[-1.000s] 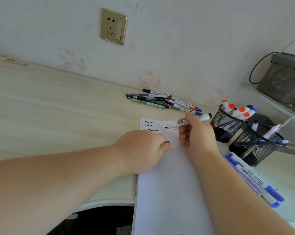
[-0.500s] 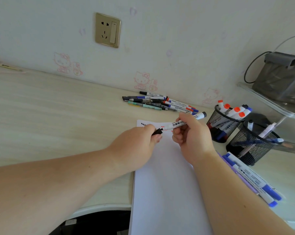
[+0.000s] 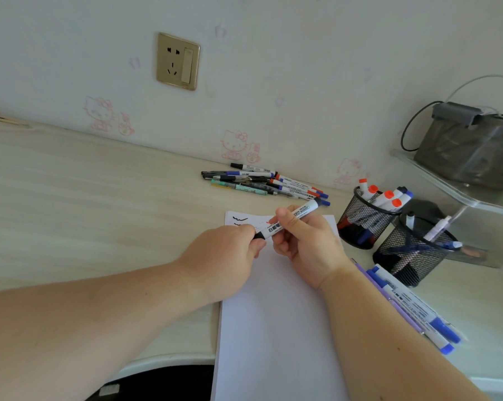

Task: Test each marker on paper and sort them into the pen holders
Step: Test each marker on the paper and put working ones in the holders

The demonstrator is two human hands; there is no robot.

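Both hands meet over the top of the paper (image 3: pixel 276 314) in the middle of the frame, working on one white marker (image 3: pixel 287 219). The right hand (image 3: pixel 305 241) has its fingers curled around the barrel with the thumb pressed on top, so the marker sits tilted, dark end pointing toward the upper right. The left hand (image 3: pixel 230 253) comes in from the lower left and pinches the black cap (image 3: pixel 259 235) at the marker's lower-left end between thumb and fingertips (can't tell if the cap is fully seated or a bit off).

The sheet has a few squiggles (image 3: pixel 240 219) near its top left corner, black ones plus a bit of red peeking out by the right thumb.

Up above the paper, along the wall, there's a pile of pens and markers (image 3: pixel 261 183) lying flat on the desk (image 3: pixel 85 198). To the right of the hands are two black mesh holders touching each other: the farther holder (image 3: pixel 360 221) has markers with orange and blue caps standing in it, and the nearer holder (image 3: pixel 409 253) has just a few pens leaning inside. Lower right, a few blue-capped markers (image 3: pixel 418 311) and a purple pen lie side by side just right of the right forearm.
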